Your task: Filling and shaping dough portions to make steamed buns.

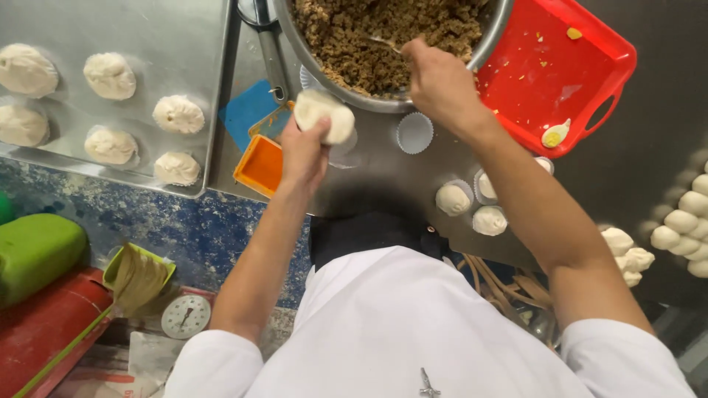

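Left hand (304,151) is gripping a dough round (324,114); right hand (440,79), grip closed on a spoon (383,43), is digging into the bowl (487,40) of brown filling (369,37).

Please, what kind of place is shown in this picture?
Probably a bakery or food production kitchen: filled dough buns sit on a metal tray, a large steel bowl holds brown filling, and the left hand holds a dough piece.

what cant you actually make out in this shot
- Head view: the utensil in the right hand is mostly hidden by the fist; only a thin tip shows over the brown filling.
- The metal bowl is cut off by the top edge.
- The left hand covers the underside of the dough piece.
- The dough balls run past the right edge.
- The round dial is too small to read.
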